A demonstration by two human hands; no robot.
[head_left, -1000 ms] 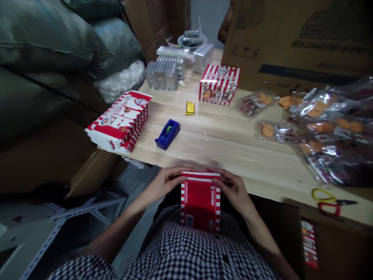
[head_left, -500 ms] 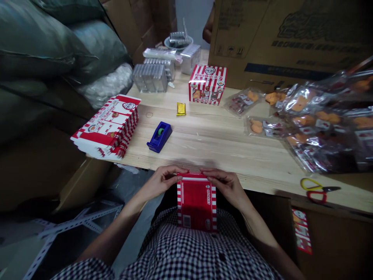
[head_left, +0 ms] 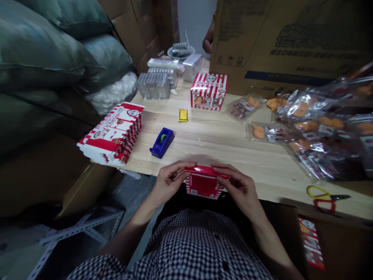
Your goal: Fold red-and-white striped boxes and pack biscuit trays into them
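Observation:
At the table's front edge I hold a red and white striped carton [head_left: 204,186] between both hands. My left hand [head_left: 171,179] pinches its upper left corner, thumb below and fingers on top. The upper right corner is gripped by my right hand [head_left: 240,188] in the same way. A glossy red flap shows along the carton's top; its far side is hidden. Beyond my hands lie a blue tape dispenser [head_left: 162,143] and a small gold packet [head_left: 183,115]. An assembled striped box [head_left: 209,91] stands farther back.
Flat striped cartons [head_left: 112,130] are stacked at the left. Clear plastic cases [head_left: 154,86] stand behind. Bagged orange pieces [head_left: 305,124] heap up at right, near scissors [head_left: 328,197]. A large cardboard box [head_left: 247,50] blocks the back right; another person's hand [head_left: 208,42] shows beside it.
Both hands have raised the carton toward the table edge and tilted it, so its red top flap now shows and its printed face looks shorter. The camera view has shifted slightly.

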